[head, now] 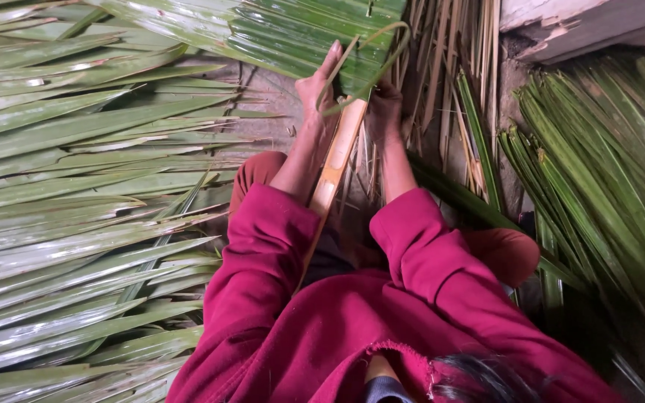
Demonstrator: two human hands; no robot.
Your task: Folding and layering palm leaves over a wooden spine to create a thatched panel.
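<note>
- A flat, pale tan bamboo slat (335, 160) runs from the person's lap up to both hands, smooth and straight-edged.
- The left hand (321, 89) rests on the folded green leaves (300, 30) just above the slat's top end, fingers (332, 56) pressed together and stretched flat.
- The right hand (384, 104) grips beside the slat, its fingers curled under the leaves; whether they pinch the thin green strip (382, 45) looping above them cannot be told.
- Left of the fingers lies a wide spread of long, glossy, ribbed leaf blades (76, 186).
- Right of them, a bundle of narrow green strips (599, 172) lies well apart.
- Dry straw-coloured ribs (449, 75) crowd close behind the right hand.
</note>
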